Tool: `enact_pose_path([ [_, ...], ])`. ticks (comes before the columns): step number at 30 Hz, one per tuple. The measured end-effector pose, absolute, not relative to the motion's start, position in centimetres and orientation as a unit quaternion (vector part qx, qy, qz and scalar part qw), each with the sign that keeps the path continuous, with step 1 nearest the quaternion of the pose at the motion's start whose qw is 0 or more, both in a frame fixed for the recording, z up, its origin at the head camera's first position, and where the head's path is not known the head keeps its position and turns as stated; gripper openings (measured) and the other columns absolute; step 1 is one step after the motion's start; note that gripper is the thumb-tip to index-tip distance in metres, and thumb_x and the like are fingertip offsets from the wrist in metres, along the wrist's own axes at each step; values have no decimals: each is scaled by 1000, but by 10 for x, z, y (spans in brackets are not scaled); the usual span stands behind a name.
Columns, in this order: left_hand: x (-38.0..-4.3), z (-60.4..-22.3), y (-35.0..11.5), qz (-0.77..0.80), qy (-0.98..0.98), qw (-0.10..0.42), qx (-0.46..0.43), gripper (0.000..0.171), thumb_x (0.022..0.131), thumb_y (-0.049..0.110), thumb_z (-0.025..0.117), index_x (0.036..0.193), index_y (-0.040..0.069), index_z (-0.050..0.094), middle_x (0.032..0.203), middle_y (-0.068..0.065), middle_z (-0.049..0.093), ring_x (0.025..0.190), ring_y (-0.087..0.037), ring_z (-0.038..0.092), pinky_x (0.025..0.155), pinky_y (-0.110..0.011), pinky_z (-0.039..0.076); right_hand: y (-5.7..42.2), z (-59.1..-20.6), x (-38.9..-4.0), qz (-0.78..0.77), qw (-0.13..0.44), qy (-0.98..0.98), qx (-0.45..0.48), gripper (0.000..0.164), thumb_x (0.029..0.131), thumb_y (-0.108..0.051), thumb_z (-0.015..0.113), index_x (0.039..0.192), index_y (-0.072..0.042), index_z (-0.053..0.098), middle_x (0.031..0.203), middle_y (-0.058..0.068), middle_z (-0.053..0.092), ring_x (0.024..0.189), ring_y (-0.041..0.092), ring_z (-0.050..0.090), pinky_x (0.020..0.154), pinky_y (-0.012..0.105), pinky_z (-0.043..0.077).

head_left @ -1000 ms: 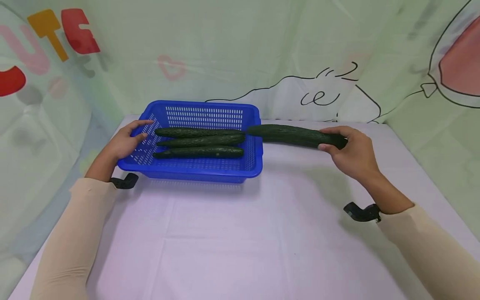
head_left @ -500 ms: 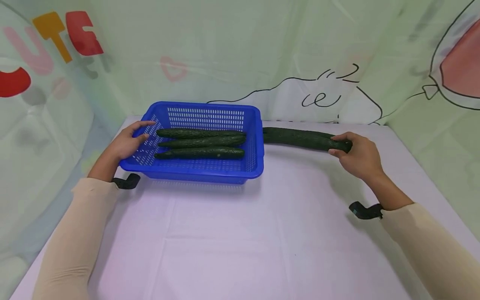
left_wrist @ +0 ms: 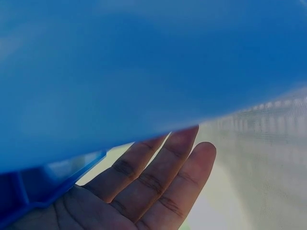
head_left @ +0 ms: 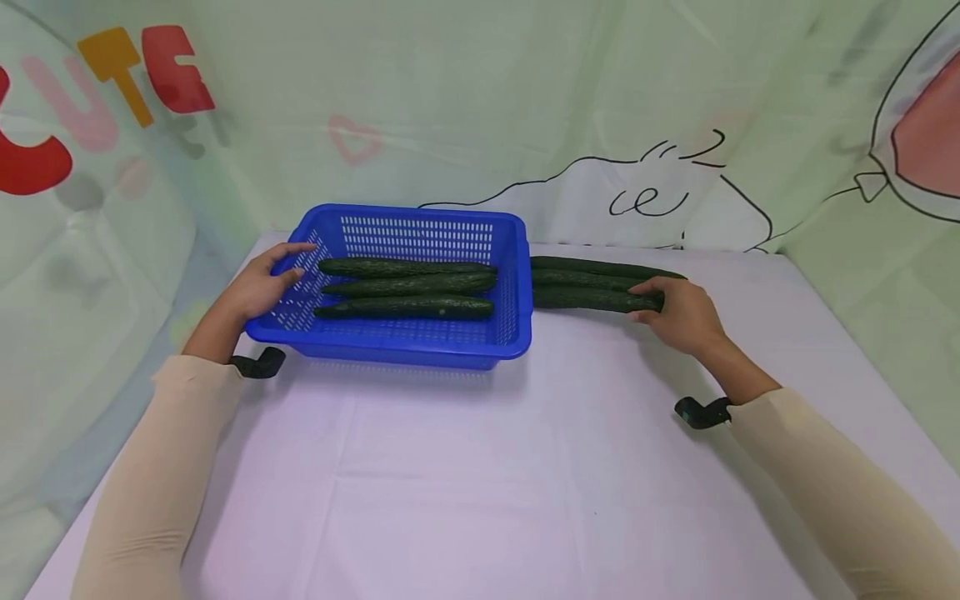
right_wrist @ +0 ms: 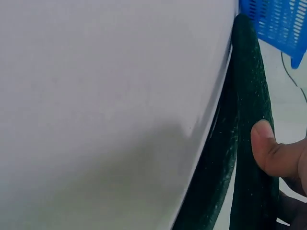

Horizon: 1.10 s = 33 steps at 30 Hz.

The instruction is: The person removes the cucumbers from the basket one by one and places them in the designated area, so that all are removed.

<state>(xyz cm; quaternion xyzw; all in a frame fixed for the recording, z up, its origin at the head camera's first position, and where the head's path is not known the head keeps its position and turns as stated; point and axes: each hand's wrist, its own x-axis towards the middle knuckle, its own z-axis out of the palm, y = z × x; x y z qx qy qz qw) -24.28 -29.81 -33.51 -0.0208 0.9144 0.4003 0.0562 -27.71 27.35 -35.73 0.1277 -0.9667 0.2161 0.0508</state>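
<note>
A blue plastic basket (head_left: 390,354) with slotted walls stands at the back of the table. Three dark green cucumbers lie side by side in it, such as the front cucumber (head_left: 405,307). My left hand (head_left: 258,287) grips its left side, thumb and forefinger over the rim; in the left wrist view the other fingers (left_wrist: 158,182) extend along the outside. Right of the basket, more cucumbers lie together, among them a back cucumber (head_left: 600,267). My right hand (head_left: 678,315) pinches the right end of the front one there, the held cucumber (head_left: 577,298); in the right wrist view my thumb (right_wrist: 271,151) presses it.
The table (head_left: 465,475) wears a pale lilac cloth. Behind it and at the sides hangs a printed curtain (head_left: 465,108) with letters and line drawings. Each wrist carries a small black camera mount, such as the right mount (head_left: 702,412).
A cucumber in my right hand that overlapped the basket's right rim has moved off rightward. That hand has since shifted left and nearer to another cucumber's end. My left hand keeps its hold.
</note>
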Motion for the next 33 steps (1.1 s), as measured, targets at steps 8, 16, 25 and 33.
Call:
enact_pose_path([
  [8, -243, -336, -298, 398, 915, 56, -25, 49, 106, 24, 39, 154, 25, 32, 163, -21, 19, 133, -46, 41, 102, -60, 38, 273, -360, -294, 210, 11, -968, 135, 40, 87, -17, 75, 123, -2, 66, 127, 30, 60, 92, 39, 63, 73, 48, 49],
  [16, -244, -336, -298, 398, 915, 59, -28, 48, 106, 27, 39, 154, 27, 32, 162, -20, 20, 129, -45, 47, 96, -56, 44, 277, -368, -302, 208, -8, -969, 131, 40, 86, -14, 75, 122, -1, 66, 136, 31, 53, 129, 49, 45, 101, 62, 38],
  [25, -243, -336, -298, 393, 917, 58, -26, 48, 106, 26, 39, 154, 25, 33, 162, -22, 21, 130, -46, 45, 99, -59, 42, 274, -373, -303, 187, 11, -972, 144, 38, 85, -11, 75, 120, 1, 67, 122, 30, 60, 117, 47, 53, 95, 60, 42],
  [33, -242, -335, -297, 396, 916, 57, -28, 49, 106, 26, 39, 154, 26, 32, 163, -20, 19, 132, -46, 43, 101, -60, 40, 271, -373, -302, 175, 10, -973, 147, 38, 85, -10, 76, 120, 2, 67, 118, 29, 60, 111, 46, 56, 90, 58, 45],
])
